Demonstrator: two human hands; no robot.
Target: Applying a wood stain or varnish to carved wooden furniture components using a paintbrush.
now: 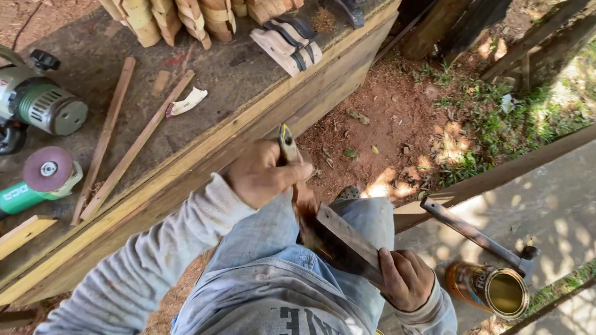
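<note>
We have our left hand (262,175) clenched around a yellow-handled brush (288,144), while our right hand (405,280) grasps the low end of a flat wooden piece (345,241) resting across our lap, just off the desk (247,94) edge. To do this well, we judge we should keep the right hand firm so the wood cannot rock, and stroke along its length. We count two power grinders (26,99) on the desk, two loose thin sticks (108,130), one open tin (496,290) and one hammer (478,237) on the ground.
</note>
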